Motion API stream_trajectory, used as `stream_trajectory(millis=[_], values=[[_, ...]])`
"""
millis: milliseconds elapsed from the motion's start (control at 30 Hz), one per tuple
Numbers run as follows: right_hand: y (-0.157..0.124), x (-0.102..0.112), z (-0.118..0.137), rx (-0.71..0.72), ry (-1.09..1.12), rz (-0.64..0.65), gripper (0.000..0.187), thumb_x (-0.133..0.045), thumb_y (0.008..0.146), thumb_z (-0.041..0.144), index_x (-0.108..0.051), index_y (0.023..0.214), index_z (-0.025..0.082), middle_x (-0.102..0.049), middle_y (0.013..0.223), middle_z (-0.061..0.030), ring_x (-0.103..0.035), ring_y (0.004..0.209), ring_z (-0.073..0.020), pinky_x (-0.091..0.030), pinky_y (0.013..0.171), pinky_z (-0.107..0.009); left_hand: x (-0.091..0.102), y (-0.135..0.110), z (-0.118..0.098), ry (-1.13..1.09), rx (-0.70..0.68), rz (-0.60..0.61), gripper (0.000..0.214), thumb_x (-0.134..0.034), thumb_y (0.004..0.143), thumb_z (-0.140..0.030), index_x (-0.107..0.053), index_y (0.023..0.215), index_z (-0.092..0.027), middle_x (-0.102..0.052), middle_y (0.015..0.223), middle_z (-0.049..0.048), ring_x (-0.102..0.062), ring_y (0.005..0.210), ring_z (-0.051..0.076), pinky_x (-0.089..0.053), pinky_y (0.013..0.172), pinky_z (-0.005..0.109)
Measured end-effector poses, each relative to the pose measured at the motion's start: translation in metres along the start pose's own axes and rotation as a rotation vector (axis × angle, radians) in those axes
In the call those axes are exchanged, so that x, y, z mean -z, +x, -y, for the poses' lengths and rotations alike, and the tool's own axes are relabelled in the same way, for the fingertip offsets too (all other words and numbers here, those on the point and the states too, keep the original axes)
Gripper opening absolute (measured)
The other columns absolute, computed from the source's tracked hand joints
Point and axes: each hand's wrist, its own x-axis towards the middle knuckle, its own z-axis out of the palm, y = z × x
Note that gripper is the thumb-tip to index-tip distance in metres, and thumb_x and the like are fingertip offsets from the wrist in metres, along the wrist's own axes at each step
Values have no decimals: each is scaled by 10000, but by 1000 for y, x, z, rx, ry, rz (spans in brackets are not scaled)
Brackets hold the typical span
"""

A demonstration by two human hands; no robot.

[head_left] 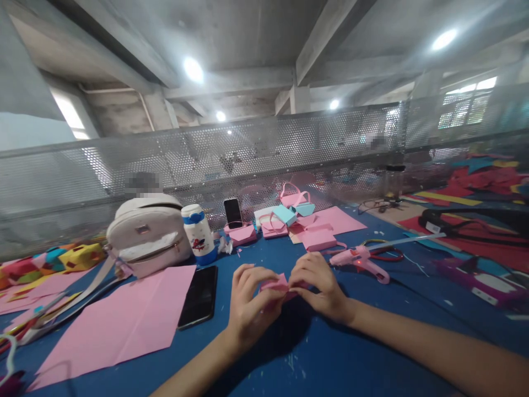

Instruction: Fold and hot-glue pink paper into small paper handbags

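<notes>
Between my two hands is a small folded piece of pink paper point(276, 283), held just above the blue table. My left hand point(253, 300) is closed around its left side, thumb in front and fingers behind. With thumb and fingertips my right hand point(319, 286) pinches its right edge. The fingers hide much of the paper's shape. Beyond the hands lie small pink paper bags point(317, 239) with strip handles, and a light blue paper box point(285, 215) sits among them. A pink glue gun point(361, 261) with a clear glue stick rests right of my right hand.
Left of my hands are a dark phone point(199, 298), a large pink sheet point(124, 320), a white backpack point(146, 237) and a water bottle point(199, 234). Scissors point(386, 252) lie by the glue gun. A perforated metal panel point(256, 149) closes off the table's back.
</notes>
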Motion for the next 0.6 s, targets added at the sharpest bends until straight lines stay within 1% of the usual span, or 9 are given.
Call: stream_trajectory(millis=[133,233,367,500,600], values=[[1,1,1,16,-10,2,285,-474,1026,365,-620,847,199,-674,785,-19,-549,783,-183,-363,767,-362,0,0,1,30,-41,5,156,-688,823,-96,-659,785,-245,-704,879,4,-653,812,162,-440,909,401],[2,2,2,28,-30,-4,274,-486,1022,351,-626,840,200,-674,768,-18,-550,781,-184,-364,763,-361,0,-1,4,69,-81,-8,144,-651,867,-127,-665,794,-250,-710,873,8,-650,817,167,-437,914,407],[2,4,3,32,-65,12,220,-525,1004,303,-634,846,196,-678,780,-19,-550,792,-185,-360,762,-357,0,-2,8,105,-118,-22,145,-638,891,-143,-671,789,-241,-728,869,17,-655,834,179,-419,932,418],[1,4,3,78,-109,29,157,-552,984,258,-650,877,198,-682,795,-21,-547,786,-184,-365,755,-350,2,-2,10,153,-192,-19,135,-630,908,-170,-659,787,-223,-756,858,22,-670,849,196,-407,939,429],[0,5,2,99,-124,28,136,-560,976,240,-652,887,196,-682,796,-20,-546,787,-184,-372,764,-350,3,-1,9,157,-203,-16,150,-606,929,-176,-654,792,-215,-765,853,20,-676,842,196,-407,932,427]])
